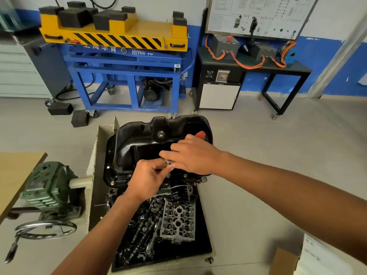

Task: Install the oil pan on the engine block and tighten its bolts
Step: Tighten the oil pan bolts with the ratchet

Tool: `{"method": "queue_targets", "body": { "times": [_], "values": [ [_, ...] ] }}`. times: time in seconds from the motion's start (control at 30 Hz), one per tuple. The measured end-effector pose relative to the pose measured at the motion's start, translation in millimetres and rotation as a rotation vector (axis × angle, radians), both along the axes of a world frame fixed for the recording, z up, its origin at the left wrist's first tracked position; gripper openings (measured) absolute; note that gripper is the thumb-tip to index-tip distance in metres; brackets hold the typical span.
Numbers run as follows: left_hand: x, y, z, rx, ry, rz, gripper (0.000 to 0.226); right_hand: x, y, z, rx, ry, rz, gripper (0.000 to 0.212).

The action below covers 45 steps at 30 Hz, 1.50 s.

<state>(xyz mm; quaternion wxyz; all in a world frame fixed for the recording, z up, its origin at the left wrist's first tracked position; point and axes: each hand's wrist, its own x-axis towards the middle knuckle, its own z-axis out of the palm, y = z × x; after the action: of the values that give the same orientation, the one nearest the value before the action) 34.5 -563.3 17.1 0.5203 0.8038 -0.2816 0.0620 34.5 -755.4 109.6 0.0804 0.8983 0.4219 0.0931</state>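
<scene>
From seven o'clock the left hand (148,180) reaches up, fingers curled and pinching a small silver piece (170,161) at the near rim of the pan (139,143), seated bottom-up on the block (198,179) at centre, while from four o'clock the right hand (195,155), knuckles up, grips a red-handled tool (200,133).

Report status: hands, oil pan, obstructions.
Left hand pinches silver socket. Right hand grips red-handled tool. Oil pan sits on engine block. Hands block view beneath socket.

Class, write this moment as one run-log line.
left hand: pinches socket | right hand: grips red-handled wrench | oil pan: sits on engine block
</scene>
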Motion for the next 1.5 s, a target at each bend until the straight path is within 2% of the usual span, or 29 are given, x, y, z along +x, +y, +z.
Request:
{"method": "queue_targets", "body": {
  "times": [0.23,0.37,0.47,0.53,0.63,0.67,0.83,0.97,1.23,1.43,1.5],
  "values": [
    [-4,-3,0,-0.021,-0.045,0.021,0.022,-4,0,-6,0.029,-0.009,-0.055,0.04],
    [-3,-4,7,-0.023,-0.034,-0.004,0.015,2,-1,6,0.059,0.098,-0.026,0.039],
    [4,-5,12,0.007,-0.015,-0.037,0.035,7,-4,18,0.047,0.126,0.033,0.039],
    [8,-9,16,-0.013,-0.019,-0.041,0.038,5,-12,23,0.098,0.11,0.022,0.038],
    [7,-25,19,-0.019,-0.053,-0.075,0.008,-5,-23,20,0.144,0.101,-0.077,0.036],
    [5,-31,19,-0.01,-0.053,-0.087,0.007,-9,-27,17,0.148,0.112,-0.108,0.035],
    [4,-51,9,0.011,-0.006,-0.105,0.021,-20,-44,9,0.144,0.124,-0.178,0.032],
    [8,-57,12,0.018,-0.044,-0.112,0.01,-20,-49,9,0.16,0.095,-0.204,0.029],
    [15,-58,15,0.059,-0.077,-0.153,0.015,-24,-46,3,0.26,0.122,-0.314,0.03],
    [19,-55,9,0.099,-0.044,-0.181,0.022,-35,-28,-10,0.33,0.113,-0.526,0.027],
    [19,-55,9,0.067,-0.029,-0.203,0.015,-35,-25,-11,0.306,0.13,-0.565,0.021]
  ]
}}
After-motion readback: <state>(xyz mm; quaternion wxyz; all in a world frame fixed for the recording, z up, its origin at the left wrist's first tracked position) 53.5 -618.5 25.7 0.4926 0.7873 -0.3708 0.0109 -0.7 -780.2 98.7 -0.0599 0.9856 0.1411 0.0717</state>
